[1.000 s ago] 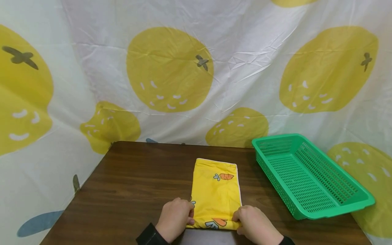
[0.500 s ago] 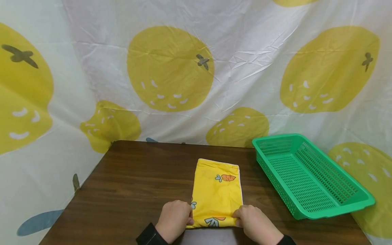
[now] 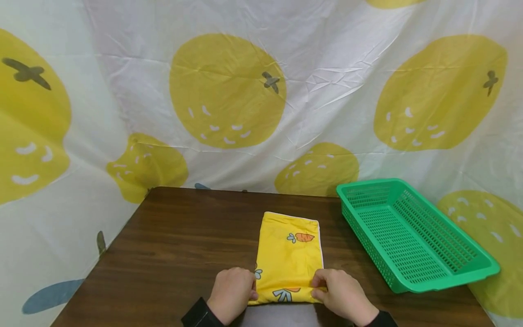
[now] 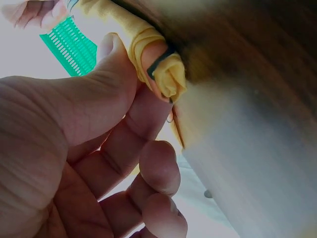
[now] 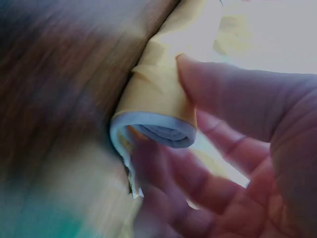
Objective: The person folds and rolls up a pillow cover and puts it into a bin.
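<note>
A yellow cloth [image 3: 288, 261] with carrot prints and white edging lies flat in front of me, its near edge rolled up into a narrow tube. My left hand [image 3: 232, 290] pinches the left end of the roll between thumb and forefinger; the left wrist view shows that crumpled end [image 4: 171, 77] at the fingertips, with the other fingers loosely bent. At the right end is my right hand [image 3: 343, 293], thumb on top and fingers curled against the roll. The right wrist view shows the spiral layers of the rolled end [image 5: 168, 131].
A green plastic basket [image 3: 461, 278] stands on the dark wooden table [image 3: 184, 236] at the right. Behind and beside the table hangs a white curtain [image 3: 318, 104] with yellow lemon prints. A greyish patch [image 3: 278, 315] shows at the table's near edge.
The cloth has shifted slightly to the right, and its rolled near edge has moved slightly away from me. My right hand has changed its hold, thumb and forefinger now wider apart.
</note>
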### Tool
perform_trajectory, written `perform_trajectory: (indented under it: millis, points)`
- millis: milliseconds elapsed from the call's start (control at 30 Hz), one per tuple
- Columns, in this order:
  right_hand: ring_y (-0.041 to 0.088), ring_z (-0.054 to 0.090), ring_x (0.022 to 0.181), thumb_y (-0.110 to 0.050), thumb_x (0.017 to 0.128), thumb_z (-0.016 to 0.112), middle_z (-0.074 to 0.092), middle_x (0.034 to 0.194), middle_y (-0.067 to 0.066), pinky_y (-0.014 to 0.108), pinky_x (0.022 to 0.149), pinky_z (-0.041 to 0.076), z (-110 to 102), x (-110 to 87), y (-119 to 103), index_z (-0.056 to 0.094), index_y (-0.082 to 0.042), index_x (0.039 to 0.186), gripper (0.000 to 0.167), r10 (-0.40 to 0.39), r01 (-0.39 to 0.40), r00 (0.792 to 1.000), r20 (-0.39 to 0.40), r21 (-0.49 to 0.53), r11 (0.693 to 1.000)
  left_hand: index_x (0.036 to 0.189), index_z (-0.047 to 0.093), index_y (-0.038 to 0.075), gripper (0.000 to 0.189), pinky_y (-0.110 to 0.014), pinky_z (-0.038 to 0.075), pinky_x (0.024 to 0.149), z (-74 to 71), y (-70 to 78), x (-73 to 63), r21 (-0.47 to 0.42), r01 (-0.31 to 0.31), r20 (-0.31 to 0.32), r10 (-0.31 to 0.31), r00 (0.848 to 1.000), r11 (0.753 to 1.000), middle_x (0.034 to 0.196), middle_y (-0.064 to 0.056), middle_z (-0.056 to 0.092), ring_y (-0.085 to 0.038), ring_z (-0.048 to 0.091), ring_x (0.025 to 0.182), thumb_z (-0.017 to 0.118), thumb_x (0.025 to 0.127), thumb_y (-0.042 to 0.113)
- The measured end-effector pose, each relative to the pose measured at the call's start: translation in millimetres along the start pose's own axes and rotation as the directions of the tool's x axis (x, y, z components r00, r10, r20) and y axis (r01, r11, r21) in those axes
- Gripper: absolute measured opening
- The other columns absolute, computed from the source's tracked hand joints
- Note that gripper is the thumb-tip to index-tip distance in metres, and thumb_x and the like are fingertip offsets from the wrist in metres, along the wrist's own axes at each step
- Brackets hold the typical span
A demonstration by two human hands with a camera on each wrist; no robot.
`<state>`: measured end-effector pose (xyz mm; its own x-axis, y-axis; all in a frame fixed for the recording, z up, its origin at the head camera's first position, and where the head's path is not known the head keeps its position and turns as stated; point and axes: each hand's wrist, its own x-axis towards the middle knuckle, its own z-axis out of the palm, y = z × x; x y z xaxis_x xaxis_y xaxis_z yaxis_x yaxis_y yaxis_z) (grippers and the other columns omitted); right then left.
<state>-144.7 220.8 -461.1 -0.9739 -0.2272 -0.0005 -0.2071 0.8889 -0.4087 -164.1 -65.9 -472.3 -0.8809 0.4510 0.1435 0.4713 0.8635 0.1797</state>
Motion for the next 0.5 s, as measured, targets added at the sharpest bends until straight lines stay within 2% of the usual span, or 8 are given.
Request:
perform_trajectory:
  millis: [100, 200, 333, 500]
  points:
    - [0.004, 0.054, 0.076, -0.025, 0.08, 0.091, 0.063, 0.085, -0.016, 0.029, 0.064, 0.046, 2.0, -0.6, 1.0, 0.071, -0.03, 0.076, 0.021, -0.037, 0.033, 0.997, -0.07, -0.054, 0.998, 0.062, 0.065, 0.025, 0.034, -0.027, 0.035, 0.052, -0.1, 0.4, -0.2, 0.004, 0.002, -0.006, -0.002, 1.0, 1.0, 0.06, 0.013, 0.054, -0.006, 0.047, 0.055, 0.091, 0.081, 0.036]
    - [0.001, 0.056, 0.076, -0.02, 0.078, 0.09, 0.064, 0.081, -0.018, 0.026, 0.065, 0.047, 4.0, -0.1, 3.0, 0.075, -0.028, 0.074, 0.018, -0.117, 0.11, 0.987, -0.107, -0.07, 0.991, 0.061, 0.064, 0.025, 0.035, -0.027, 0.035, 0.051, 0.7, 0.6, -0.1, 0.01, 0.004, -0.006, -0.004, 1.0, 1.0, 0.06, 0.013, 0.054, -0.006, 0.046, 0.055, 0.091, 0.081, 0.036]
    - [-0.001, 0.056, 0.075, -0.015, 0.08, 0.091, 0.067, 0.08, -0.017, 0.025, 0.065, 0.048, 4.9, 1.1, 3.4, 0.078, -0.026, 0.078, 0.017, -0.175, 0.168, 0.98, -0.094, -0.074, 0.983, 0.061, 0.063, 0.025, 0.036, -0.027, 0.034, 0.051, 1.5, 0.2, -0.4, 0.015, 0.011, 0.003, -0.011, 1.0, 1.0, 0.059, 0.012, 0.052, -0.007, 0.045, 0.055, 0.091, 0.081, 0.036]
    - [0.001, 0.054, 0.074, -0.012, 0.081, 0.09, 0.067, 0.078, -0.014, 0.027, 0.066, 0.047, 3.1, 2.5, -0.6, 0.075, -0.025, 0.077, 0.021, -0.173, 0.168, 0.983, -0.055, -0.092, 0.982, 0.061, 0.063, 0.024, 0.037, -0.028, 0.034, 0.052, 1.4, -0.1, -0.2, 0.013, 0.01, 0.011, -0.01, 1.0, 1.0, 0.059, 0.012, 0.051, -0.007, 0.045, 0.055, 0.091, 0.082, 0.037]
